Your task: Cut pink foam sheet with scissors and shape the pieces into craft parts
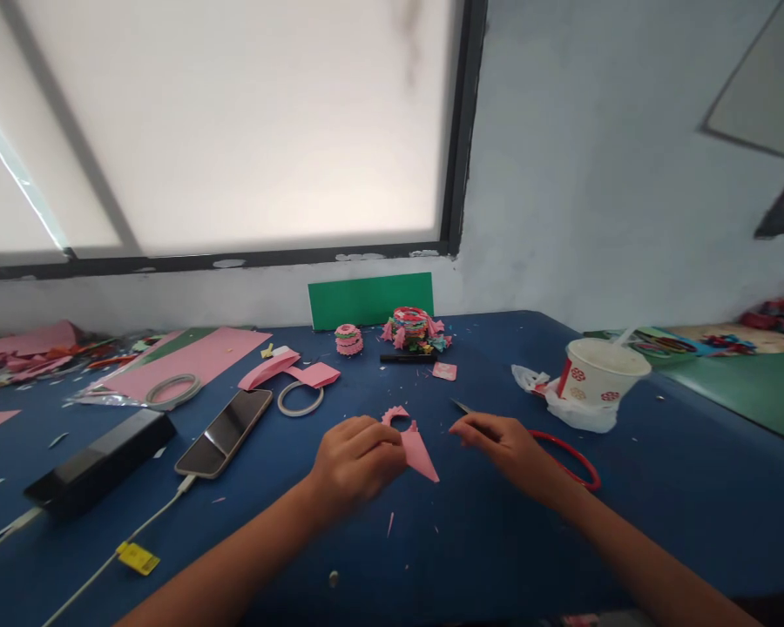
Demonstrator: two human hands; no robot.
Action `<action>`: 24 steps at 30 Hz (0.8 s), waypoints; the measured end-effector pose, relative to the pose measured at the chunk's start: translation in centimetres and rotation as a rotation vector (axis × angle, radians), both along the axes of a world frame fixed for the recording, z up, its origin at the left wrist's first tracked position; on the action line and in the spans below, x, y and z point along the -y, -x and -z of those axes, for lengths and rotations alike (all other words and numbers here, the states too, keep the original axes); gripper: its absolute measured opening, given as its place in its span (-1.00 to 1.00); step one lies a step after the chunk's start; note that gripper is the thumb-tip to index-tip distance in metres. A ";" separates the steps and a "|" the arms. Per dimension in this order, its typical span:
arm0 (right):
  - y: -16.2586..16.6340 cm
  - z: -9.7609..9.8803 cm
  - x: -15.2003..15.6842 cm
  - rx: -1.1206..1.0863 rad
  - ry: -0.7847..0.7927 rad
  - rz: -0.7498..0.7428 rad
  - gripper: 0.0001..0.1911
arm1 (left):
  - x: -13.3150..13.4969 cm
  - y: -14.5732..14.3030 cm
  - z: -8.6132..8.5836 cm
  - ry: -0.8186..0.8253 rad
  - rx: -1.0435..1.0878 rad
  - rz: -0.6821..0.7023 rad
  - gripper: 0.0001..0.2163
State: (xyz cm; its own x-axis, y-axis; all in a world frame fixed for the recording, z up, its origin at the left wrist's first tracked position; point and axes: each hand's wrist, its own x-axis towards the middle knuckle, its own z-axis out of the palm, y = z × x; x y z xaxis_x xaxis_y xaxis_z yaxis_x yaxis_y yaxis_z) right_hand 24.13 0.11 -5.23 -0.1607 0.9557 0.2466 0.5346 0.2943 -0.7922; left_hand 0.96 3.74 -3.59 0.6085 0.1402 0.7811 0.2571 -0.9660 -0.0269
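My left hand (359, 457) is closed on a piece of pink paper (419, 453) at the middle of the table. A curled strip with a scalloped edge (395, 413) shows at the paper's upper end. My right hand (506, 448) has its fingers drawn together around a pair of scissors. A thin blade tip (462, 406) sticks out past the fingers, and a red handle loop (571, 460) shows behind the hand. The palm hides the middle of the scissors. A small gap lies between blade and paper.
Behind the hands stand a pink paper ring stack (348, 340), a colourful paper piece (413, 329) and a black pen (408, 358). Left lie tape rolls (300, 399), a phone (226, 434) on a cable and a black box (101, 461). A cup (598, 379) stands right.
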 end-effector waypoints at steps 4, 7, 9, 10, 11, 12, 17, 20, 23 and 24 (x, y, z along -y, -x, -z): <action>2.9 -1.7 1.1 -0.284 0.220 -0.375 -0.50 | 0.7 0.7 -1.0 -0.376 0.096 -0.028 -0.94; 4.4 -2.4 1.7 -0.334 0.281 -0.427 -0.60 | 1.1 0.8 -1.4 -0.444 0.063 -0.026 -0.92; 4.7 -2.5 1.9 -0.331 0.299 -0.396 -0.65 | 1.1 1.0 -1.6 -0.487 0.035 -0.011 -0.89; 4.6 -2.4 2.0 -0.334 0.298 -0.383 -0.66 | 1.0 1.2 -1.8 -0.505 0.025 -0.010 -0.89; 4.5 -2.3 2.1 -0.345 0.298 -0.370 -0.66 | 0.9 1.4 -1.9 -0.520 0.018 -0.017 -0.89; 4.3 -2.3 2.2 -0.362 0.301 -0.355 -0.67 | 0.7 1.6 -2.1 -0.531 0.013 -0.029 -0.90; 3.3 -2.1 3.0 -0.372 0.308 -0.278 -0.68 | 0.0 1.8 -2.5 -0.346 0.144 -0.122 -0.86; 3.1 -2.3 3.2 -0.304 0.246 -0.246 -0.67 | 0.6 0.9 -2.5 0.369 0.306 -0.066 -0.92; 3.4 -2.4 3.2 -0.222 0.183 -0.246 -0.68 | 1.7 -0.2 -2.2 1.194 0.196 0.154 -0.70; 3.5 -2.4 3.2 -0.193 0.165 -0.249 -0.68 | 2.0 -0.5 -2.0 1.352 0.163 0.205 -0.70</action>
